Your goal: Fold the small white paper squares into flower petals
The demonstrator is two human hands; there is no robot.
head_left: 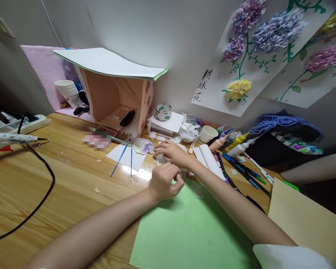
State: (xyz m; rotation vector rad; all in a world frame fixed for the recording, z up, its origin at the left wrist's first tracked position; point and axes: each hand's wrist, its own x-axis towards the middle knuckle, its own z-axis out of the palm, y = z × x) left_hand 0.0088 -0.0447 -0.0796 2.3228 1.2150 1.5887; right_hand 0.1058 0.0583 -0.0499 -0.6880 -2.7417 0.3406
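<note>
My left hand (165, 182) is closed in a loose fist just above the top left edge of a green sheet (196, 228); what it holds, if anything, is hidden. Beyond it, my right hand (173, 153) reaches forward with its fingers apart over white paper scraps, its fingertips beside a small white palette (142, 146) with purple paint. Nothing shows between those fingers. Left of the palette, two thin blue brushes (118, 161) rest partly on a white paper (128, 157).
A pink box (149, 108) stands at the back left, near stacked paper cups (67, 89). A glue gun (8, 141) with a black cable lies far left. Right are a paper cup (208, 133), paint bottles (238, 149), pens (246, 172) and a cream sheet (305, 220).
</note>
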